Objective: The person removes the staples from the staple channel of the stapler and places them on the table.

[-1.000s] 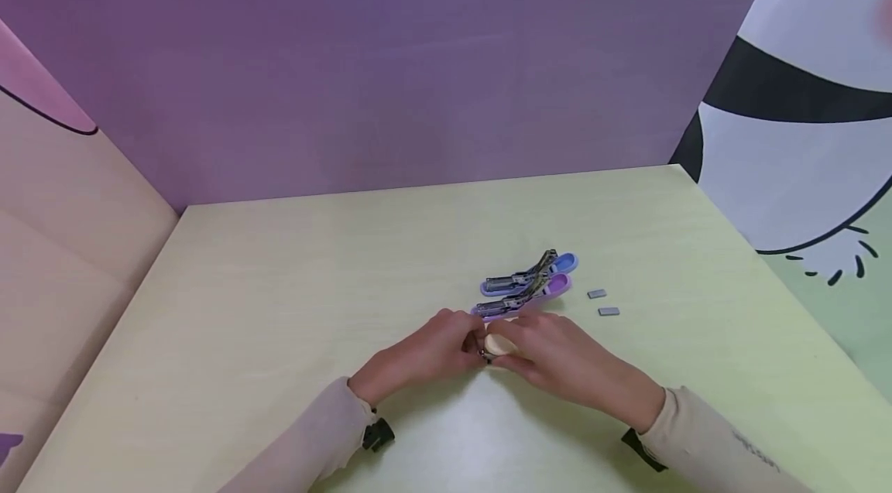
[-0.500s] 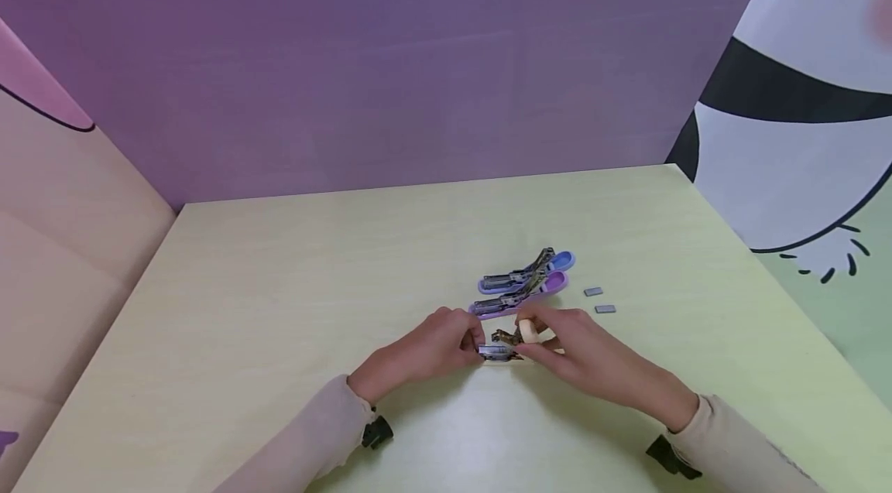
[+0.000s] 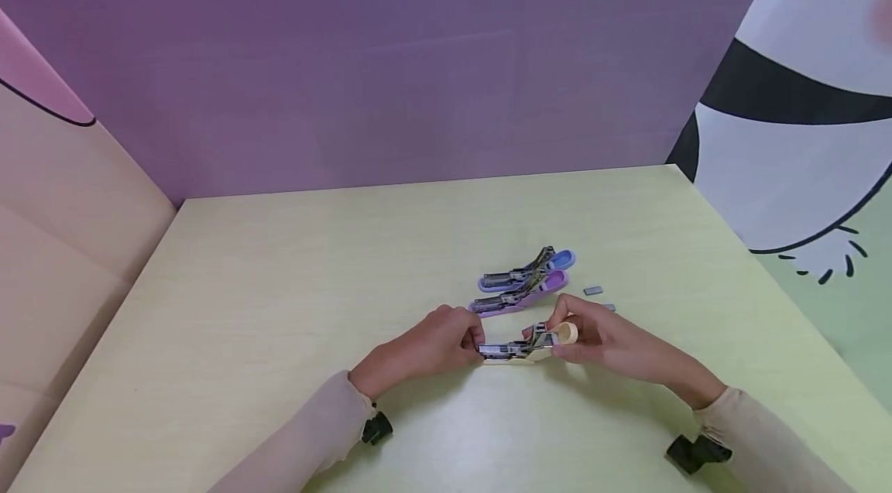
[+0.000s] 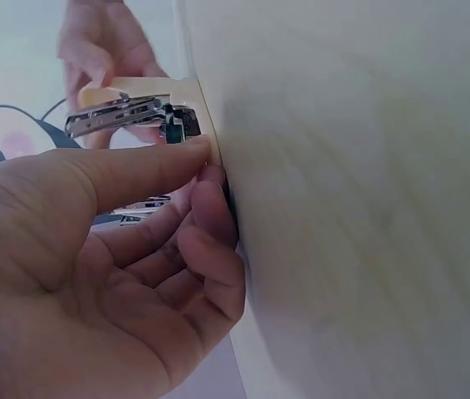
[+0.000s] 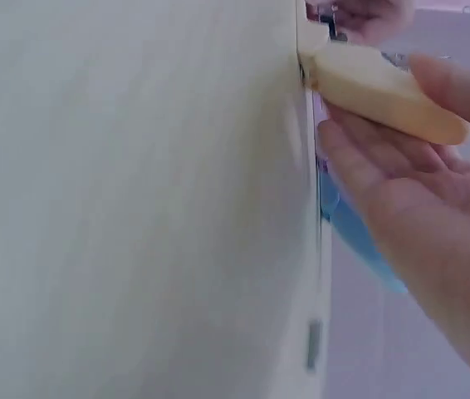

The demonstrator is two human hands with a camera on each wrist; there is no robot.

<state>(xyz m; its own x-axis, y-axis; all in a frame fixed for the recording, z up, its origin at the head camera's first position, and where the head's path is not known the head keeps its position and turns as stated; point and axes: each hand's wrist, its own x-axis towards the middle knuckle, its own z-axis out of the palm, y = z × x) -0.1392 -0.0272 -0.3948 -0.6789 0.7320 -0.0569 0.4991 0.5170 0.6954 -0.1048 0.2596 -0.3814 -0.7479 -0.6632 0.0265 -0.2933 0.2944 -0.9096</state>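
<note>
A cream mini stapler (image 3: 567, 333) stands folded open low on the table, its metal parts exposed. My left hand (image 3: 435, 342) pinches its front end between thumb and fingers, hiding that tip. My right hand (image 3: 602, 338) holds the cream handle (image 5: 384, 91), with the thumb on one side and the fingers on the other in the right wrist view. In the left wrist view, the metal staple channel (image 4: 119, 115) sticks out beside the cream body. Just behind lie a purple stapler (image 3: 556, 282) and a blue stapler (image 3: 563, 260), both folded open.
Two small grey strips, probably staples, lie right of the staplers: one strip (image 3: 593, 291) in plain sight, the other (image 3: 610, 307) partly behind my right hand. A purple wall panel (image 3: 418, 67) rises behind the pale table (image 3: 279, 284).
My right hand has moved right, swinging the cream handle outward and exposing the stapler's metal inside. My left hand has stayed at the front end. The purple and blue staplers have not moved.
</note>
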